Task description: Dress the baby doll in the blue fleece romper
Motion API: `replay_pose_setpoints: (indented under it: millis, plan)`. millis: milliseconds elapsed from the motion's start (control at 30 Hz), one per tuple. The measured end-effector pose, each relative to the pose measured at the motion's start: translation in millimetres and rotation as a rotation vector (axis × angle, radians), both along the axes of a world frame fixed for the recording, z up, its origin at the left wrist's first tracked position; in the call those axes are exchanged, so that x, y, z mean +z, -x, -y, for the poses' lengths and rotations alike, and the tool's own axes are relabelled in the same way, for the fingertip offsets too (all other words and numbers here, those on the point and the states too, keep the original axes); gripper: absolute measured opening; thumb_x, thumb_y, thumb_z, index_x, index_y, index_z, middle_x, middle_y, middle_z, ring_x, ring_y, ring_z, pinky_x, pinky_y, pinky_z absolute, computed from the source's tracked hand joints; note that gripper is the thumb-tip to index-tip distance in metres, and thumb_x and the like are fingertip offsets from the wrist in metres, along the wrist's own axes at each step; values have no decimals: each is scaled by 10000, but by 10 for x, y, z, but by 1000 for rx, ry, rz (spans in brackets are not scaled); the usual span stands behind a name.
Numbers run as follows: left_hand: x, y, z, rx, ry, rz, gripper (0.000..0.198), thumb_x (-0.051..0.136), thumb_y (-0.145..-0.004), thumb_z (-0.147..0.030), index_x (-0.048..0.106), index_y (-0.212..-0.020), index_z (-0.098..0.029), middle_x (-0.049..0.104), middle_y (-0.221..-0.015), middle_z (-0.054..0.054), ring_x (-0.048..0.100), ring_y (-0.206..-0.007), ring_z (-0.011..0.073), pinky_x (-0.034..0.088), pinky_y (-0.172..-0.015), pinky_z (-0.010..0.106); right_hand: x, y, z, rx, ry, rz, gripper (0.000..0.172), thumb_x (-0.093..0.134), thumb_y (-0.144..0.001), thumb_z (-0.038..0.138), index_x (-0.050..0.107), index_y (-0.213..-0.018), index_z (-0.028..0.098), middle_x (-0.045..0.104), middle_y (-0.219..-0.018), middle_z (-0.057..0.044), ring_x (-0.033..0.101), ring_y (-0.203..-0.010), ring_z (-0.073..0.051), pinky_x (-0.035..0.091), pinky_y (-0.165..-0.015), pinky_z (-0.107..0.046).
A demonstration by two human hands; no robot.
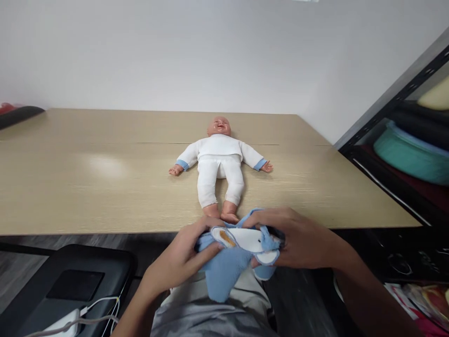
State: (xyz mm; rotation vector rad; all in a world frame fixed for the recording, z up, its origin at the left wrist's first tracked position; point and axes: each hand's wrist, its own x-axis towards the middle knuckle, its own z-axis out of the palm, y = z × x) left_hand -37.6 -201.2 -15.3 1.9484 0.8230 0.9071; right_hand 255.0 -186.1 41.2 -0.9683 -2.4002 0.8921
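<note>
Above the lap (210, 320), by the worktop (87, 196), a blue cloth (224, 271) is held bunched between the left hand (187, 255) and right hand (303, 238); were either pinch loosened, it could be dropped. The doll (220, 146), close ahead, could be bumped by a forward reach; cables (94, 320) are seen at left, a shelf (389, 189) at right.

From the wearer's head, my single view looks forward and down: left hand (180, 255) and right hand (300, 238) close at lower centre, table (105, 196) beyond, pale wall (157, 56) farthest, across the top
</note>
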Motion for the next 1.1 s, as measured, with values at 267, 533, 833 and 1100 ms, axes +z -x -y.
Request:
replay_pose_setpoints:
  millis: [267,533,833,1100]
  plan:
    - [18,63,-109,-43,-78,-185,181,795,-1001,-464,803,-1018,-284,821,-1093,37,756,-1085,274,592,-975,374,23,-66,-132,-54,-110,-201,52,747,-981,228,733,-931,234,709,-910,-4,673,-824,-161,539,-740,-257]
    - [-65,122,-112,47,-53,-196,287,653,-1072,-485,797,-1235,-298,850,-1159,51,787,-1007,272,629,-929,377,102,-492,-315,-161,-91,-288,268,875,-937,363,638,-893,246,678,-1113,-55,669,-985,-179,595,-761,-252]
    - [-13,107,-107,12,-97,-177,351,618,-1069,-470,802,-1251,-233,828,-1212,103,750,-1086,282,595,-1061,411,13,-176,-278,108,-26,-216,860,940,-878,406,480,-1592,269,566,-1611,-135,513,-1555,-293,446,-1286,-449]
    - [147,236,-75,18,-38,-319,343,645,-1046,-528,809,-1237,-296,801,-967,35,701,-881,233,594,-858,308,-159,205,-238,243,194,-19,668,902,-893,453,668,-1491,270,766,-1376,-62,745,-1206,-261,571,-1041,-342]
